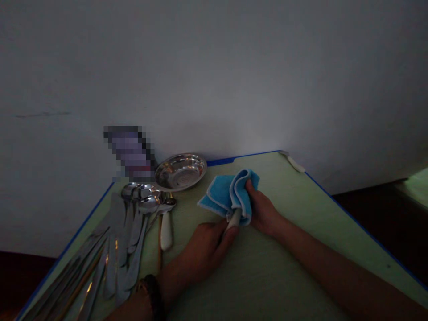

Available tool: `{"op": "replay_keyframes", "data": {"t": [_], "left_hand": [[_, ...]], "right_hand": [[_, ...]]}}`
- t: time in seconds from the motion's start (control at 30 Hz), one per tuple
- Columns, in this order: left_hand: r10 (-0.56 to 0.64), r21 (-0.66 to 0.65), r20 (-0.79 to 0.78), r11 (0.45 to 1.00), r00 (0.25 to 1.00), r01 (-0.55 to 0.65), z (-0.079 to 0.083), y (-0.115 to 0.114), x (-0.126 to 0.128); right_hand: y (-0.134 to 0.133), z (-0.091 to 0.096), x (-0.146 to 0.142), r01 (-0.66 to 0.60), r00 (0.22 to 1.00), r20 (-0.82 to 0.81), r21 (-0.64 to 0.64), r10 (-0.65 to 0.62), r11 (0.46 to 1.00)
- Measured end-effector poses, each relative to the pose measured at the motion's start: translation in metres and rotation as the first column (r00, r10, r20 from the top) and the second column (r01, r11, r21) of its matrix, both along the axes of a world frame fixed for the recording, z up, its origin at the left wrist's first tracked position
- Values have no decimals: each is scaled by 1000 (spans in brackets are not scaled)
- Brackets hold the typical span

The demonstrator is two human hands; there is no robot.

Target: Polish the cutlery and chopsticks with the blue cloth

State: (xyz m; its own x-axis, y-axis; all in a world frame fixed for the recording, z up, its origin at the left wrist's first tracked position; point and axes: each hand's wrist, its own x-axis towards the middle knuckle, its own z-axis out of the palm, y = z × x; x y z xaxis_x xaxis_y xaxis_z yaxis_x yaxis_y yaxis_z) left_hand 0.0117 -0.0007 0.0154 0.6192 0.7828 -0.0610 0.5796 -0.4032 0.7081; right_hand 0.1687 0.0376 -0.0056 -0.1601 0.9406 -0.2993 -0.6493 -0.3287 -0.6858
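My left hand (209,245), with a dark bracelet at the wrist, is closed round the pale handle (235,218) of a utensil. The utensil's other end is hidden inside a folded blue cloth (221,189) with a light border, so its kind does not show. Gripping that cloth from the right side is my right hand (264,209), thumb pressed on top. Both hands are close together above the middle of the table (267,281).
Left of my hands lie several metal spoons (150,203), other long flatware and a white-handled utensil (166,232). A shiny steel bowl (182,173) stands by the wall, beside a pixelated upright device (130,151). Another white-handled tool (296,164) rests at the far right corner.
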Motion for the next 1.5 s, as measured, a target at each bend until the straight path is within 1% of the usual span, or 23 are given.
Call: {"op": "replay_keyframes", "data": {"t": [0.07,0.13,0.2,0.27,0.33,0.37,0.43,0.5,0.57,0.67,0.73,0.77,0.9,1.0,1.07,1.13,1.2,1.27,1.33,1.5], "left_hand": [[61,-52,76,997,995,-57,-1,1,0],[177,-118,168,980,970,-159,-4,3,0],[324,-184,268,942,907,-282,-7,7,1],[457,-250,351,887,817,-388,-8,10,2],[527,-312,413,848,743,-428,-10,11,1],[530,-327,446,847,721,-420,-10,10,0],[476,-315,519,879,710,-359,-12,8,-3],[378,-280,583,925,719,-259,-14,5,-6],[283,-276,644,952,711,-129,-15,3,-8],[200,-306,737,950,646,55,-14,4,-8],[178,-313,762,943,623,113,-12,4,-8],[165,-309,762,943,626,127,-11,4,-8],[124,-288,730,948,672,137,-7,1,-8],[138,-288,702,952,699,102,-7,-1,-7],[185,-293,695,955,694,39,-9,-2,-5],[247,-290,682,955,688,-55,-11,-1,-3],[280,-267,636,954,719,-136,-13,0,-2],[280,-233,574,957,769,-175,-12,0,-3],[245,-201,533,966,810,-160,-9,0,-4],[156,-143,513,985,844,-95,-3,-2,-8]], "right_hand": [[0,0,0,-3,1000,-17,10,3,1000],[1,-1,0,2,1000,-26,26,-2,1000],[2,-2,2,26,999,-27,34,-26,999],[4,-5,4,49,999,-25,36,-48,998],[5,-7,5,61,998,-25,43,-60,997],[6,-8,5,66,998,-27,47,-65,997],[7,-8,6,89,996,-33,49,-87,995],[7,-8,6,111,993,-33,36,-110,993],[8,-8,6,132,991,-32,22,-132,991],[9,-9,6,140,989,-50,13,-139,990],[10,-9,7,123,990,-72,16,-122,992],[10,-8,7,112,991,-80,14,-110,994],[9,-6,8,80,994,-77,-1,-80,997],[9,-4,8,78,993,-86,-17,-80,997],[10,-4,8,106,989,-101,-40,-109,994],[12,-4,8,136,983,-118,-67,-143,988],[12,-4,8,155,977,-133,-86,-166,984],[13,-4,8,157,977,-133,-83,-167,984],[12,-4,9,145,981,-124,-61,-152,987],[10,-5,9,109,989,-100,-46,-113,993]]}}
